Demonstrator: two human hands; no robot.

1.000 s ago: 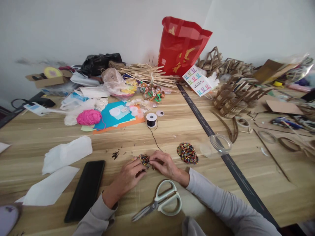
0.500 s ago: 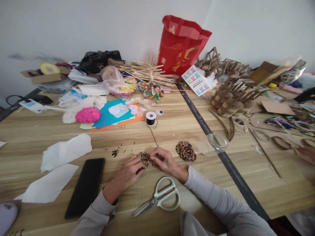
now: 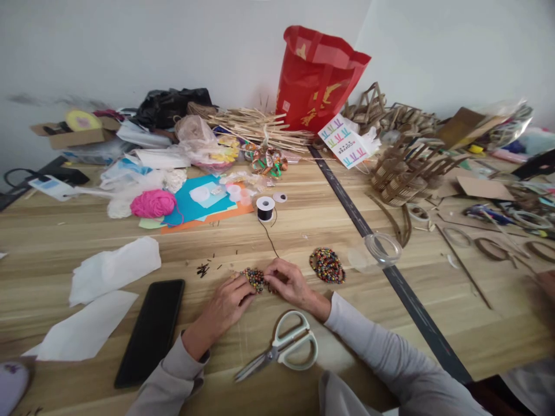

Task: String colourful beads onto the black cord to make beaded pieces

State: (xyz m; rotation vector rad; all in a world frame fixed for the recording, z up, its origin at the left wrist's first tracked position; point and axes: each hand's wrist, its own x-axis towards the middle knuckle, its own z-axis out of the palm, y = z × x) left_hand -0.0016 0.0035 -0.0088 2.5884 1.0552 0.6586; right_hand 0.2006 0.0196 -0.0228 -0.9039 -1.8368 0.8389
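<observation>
Between my two hands lies a small bunch of multicoloured beads (image 3: 253,278) on the table. My left hand (image 3: 229,296) is curled against the left side of the bunch, its fingertips on the beads. My right hand (image 3: 289,283) pinches at the right side, where a few beads show under the fingers; what exactly sits in the pinch is hidden. A black cord runs from beside my right fingers back to a white spool (image 3: 265,208). To the right lies a coiled heap of strung beads (image 3: 327,266). Scissors with pale green handles (image 3: 295,341) rest in front of my hands.
Short black cord pieces (image 3: 202,269) lie left of my hands. A black phone (image 3: 150,333) and white paper (image 3: 115,268) are farther left. A clear ring of tape (image 3: 383,249) is on the right. Pink yarn (image 3: 152,203), a red bag (image 3: 318,81) and woven baskets (image 3: 403,179) stand behind.
Hardly anything differs. My hands stay at the beads with only a slight shift of the left fingers, and the view has moved a little.
</observation>
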